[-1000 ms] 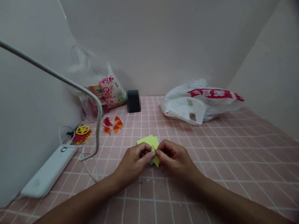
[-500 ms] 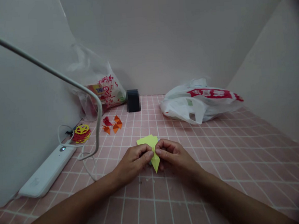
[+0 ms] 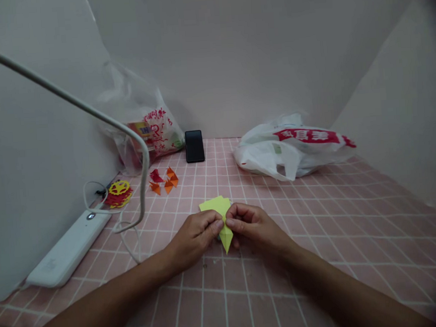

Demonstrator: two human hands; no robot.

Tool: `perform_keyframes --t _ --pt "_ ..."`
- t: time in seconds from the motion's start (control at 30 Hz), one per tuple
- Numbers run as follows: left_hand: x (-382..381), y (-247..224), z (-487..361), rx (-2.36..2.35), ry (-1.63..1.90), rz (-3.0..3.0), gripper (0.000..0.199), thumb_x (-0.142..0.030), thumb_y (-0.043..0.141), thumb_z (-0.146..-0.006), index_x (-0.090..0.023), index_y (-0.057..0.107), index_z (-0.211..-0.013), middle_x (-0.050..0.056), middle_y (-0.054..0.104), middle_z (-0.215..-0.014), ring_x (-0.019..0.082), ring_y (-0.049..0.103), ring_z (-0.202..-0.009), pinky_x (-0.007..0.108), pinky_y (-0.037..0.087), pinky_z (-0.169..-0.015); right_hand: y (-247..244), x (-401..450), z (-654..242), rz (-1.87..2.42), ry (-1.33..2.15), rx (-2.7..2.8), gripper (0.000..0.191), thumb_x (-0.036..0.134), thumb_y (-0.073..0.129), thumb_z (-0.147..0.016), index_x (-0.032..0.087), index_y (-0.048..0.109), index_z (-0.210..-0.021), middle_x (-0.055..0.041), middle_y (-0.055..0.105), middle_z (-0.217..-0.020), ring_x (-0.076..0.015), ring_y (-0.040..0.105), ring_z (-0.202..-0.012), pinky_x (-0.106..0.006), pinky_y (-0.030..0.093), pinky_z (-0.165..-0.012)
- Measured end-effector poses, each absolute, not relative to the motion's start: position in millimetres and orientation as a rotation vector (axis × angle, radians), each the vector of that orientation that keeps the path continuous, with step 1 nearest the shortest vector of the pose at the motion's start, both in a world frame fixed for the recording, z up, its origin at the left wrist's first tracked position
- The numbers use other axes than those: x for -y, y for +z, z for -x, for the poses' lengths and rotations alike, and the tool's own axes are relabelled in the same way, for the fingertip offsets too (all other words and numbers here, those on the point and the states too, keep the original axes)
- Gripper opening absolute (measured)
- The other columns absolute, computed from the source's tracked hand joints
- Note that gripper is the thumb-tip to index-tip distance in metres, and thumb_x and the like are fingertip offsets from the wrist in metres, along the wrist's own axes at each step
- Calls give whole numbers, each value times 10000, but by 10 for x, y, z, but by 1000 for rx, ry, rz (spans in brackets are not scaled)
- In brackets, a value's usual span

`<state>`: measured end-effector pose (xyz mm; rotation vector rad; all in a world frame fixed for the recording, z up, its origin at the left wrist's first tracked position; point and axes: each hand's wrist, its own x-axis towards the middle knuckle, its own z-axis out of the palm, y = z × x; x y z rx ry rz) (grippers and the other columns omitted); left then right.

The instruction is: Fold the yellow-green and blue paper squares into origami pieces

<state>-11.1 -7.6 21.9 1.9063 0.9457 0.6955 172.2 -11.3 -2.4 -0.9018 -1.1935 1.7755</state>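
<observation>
A yellow paper [image 3: 216, 203], partly folded, is held at the middle of the table, its narrow point toward me. My left hand [image 3: 198, 232] pinches its left edge between thumb and fingers. On the other edge, my right hand [image 3: 252, 226] grips it the same way, thumb on top. The two thumb tips are close together with a strip of yellow between them. Something small and greenish shows under the paper beside my left thumb, too hidden to make out.
On the pink checked table [image 3: 220, 303] lie small orange folded papers [image 3: 168, 187], a red one [image 3: 155, 176], red and yellow cutouts [image 3: 119, 188], a white power strip [image 3: 69, 248] with a cable [image 3: 144, 188], a black phone [image 3: 194, 146] and plastic bags [image 3: 159, 127] [image 3: 295, 145] at the back.
The tip of the yellow paper has shifted very slightly left. Both hands keep nearly the same place and grip.
</observation>
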Motion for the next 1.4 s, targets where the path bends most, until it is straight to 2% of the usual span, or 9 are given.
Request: perform_keyframes --t 0.2,0.33,0.57,0.83,1.2,1.4 --pt "79 217 98 -977 689 -1984 306 -298 428 -940 -183 468 -659 -19 471 -644 132 442 -621 263 323 -609 12 130 -1696 984 1674 1250 265 376 706 -774 194 524 -712 52 565 -516 -84 496 -428 -205 362 -446" --pt "76 219 89 -959 684 -1955 277 -327 467 -926 -167 557 -719 -4 527 -681 137 465 -647 261 331 -610 60 154 -1684 1061 1579 1294 248 334 698 -765 198 507 -683 60 538 -494 -81 477 -415 -197 344 -422" --pt "52 209 98 -906 631 -1697 235 -343 532 -875 -156 594 -747 -24 525 -645 112 433 -592 233 334 -572 8 134 -1727 898 1739 1227 274 412 678 -819 180 556 -741 29 595 -549 -86 520 -439 -198 373 -445" --pt "48 212 122 -818 590 -1595 284 -405 533 -889 -148 604 -791 5 590 -689 111 444 -589 234 332 -571 -26 96 -1745 810 1831 1155 274 389 736 -791 170 573 -763 28 618 -590 -76 538 -443 -188 381 -456" --pt "33 251 134 -861 528 -1729 287 -392 492 -889 -152 560 -747 -20 487 -666 119 415 -609 252 311 -582 -18 110 -1749 903 1819 1223 274 398 720 -780 177 563 -743 29 606 -554 -84 542 -436 -199 392 -456" --pt "24 244 133 -884 511 -1830 286 -381 457 -895 -160 540 -734 -7 495 -702 136 437 -657 268 324 -619 -33 104 -1742 951 1794 1249 250 389 689 -787 185 552 -736 36 589 -525 -87 527 -433 -207 383 -455"
